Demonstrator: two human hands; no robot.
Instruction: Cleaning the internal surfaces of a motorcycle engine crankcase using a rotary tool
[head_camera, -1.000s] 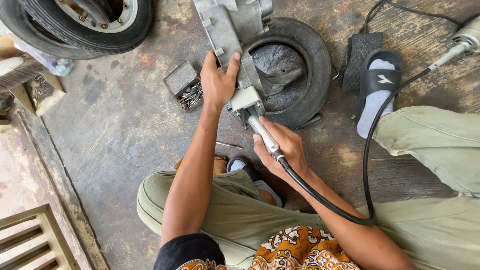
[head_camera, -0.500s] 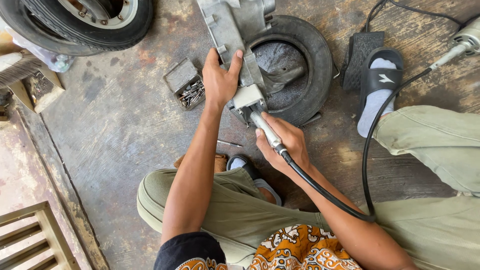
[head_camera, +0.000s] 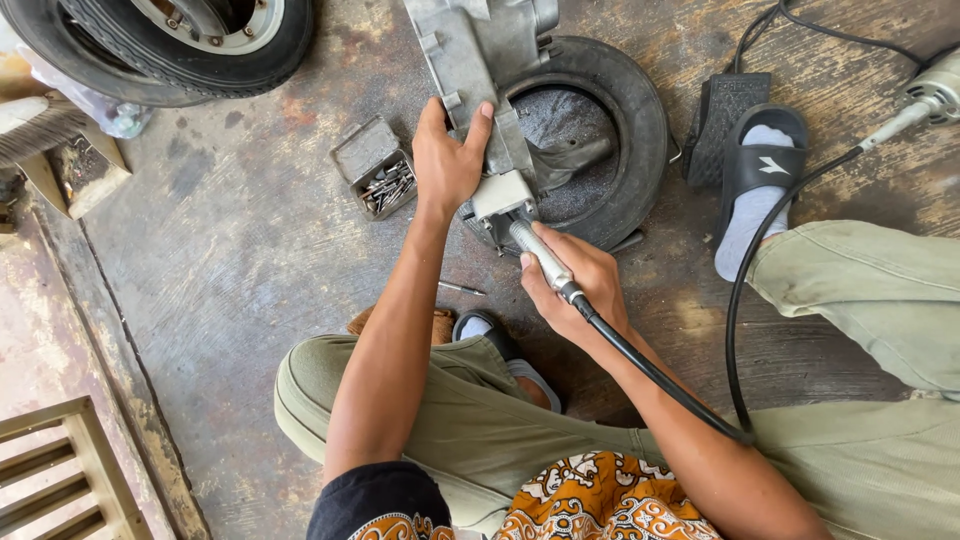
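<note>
— Casing (head_camera: 478, 70) first: where does it sit?

— Grey cast metal, lying across a small tyre (head_camera: 640, 140) that is flat on the concrete floor (head_camera: 230, 280). Its upper end runs out of the top of the view; its lower end overhangs the tyre's near rim.

— And the left hand (head_camera: 447, 160)?

— Pressed on the casing's left edge, fingers spread wide and laid flat, thumb hooked over the right side. It steadies the part rather than wrapping around it.

— What about the right hand (head_camera: 575, 285)?

— Closed around a slim metal handpiece (head_camera: 540, 255), gripped like a pen. The tip meets the casing's lower end, just under a pale square block there. The exact contact spot is too small to tell.

— Does anything trail from that tool?

— A black flexible shaft (head_camera: 740, 300) leaves its rear, passes under the forearm, loops up over the right trouser leg and reaches a motor (head_camera: 935, 90) at the right edge.

— What else is close by?

— A small metal box (head_camera: 372, 165) of nails or bits, just left of the left hand. One loose bit (head_camera: 460, 290) lies on the floor beside the left forearm. A black pedal (head_camera: 722, 120) sits right of the tyre, with a sandalled, socked foot (head_camera: 755, 190) touching its near edge.

— And farther off?

— A larger wheel (head_camera: 180, 40) at top left, well apart from the work. The person sits with knees bent, in olive trousers.
</note>
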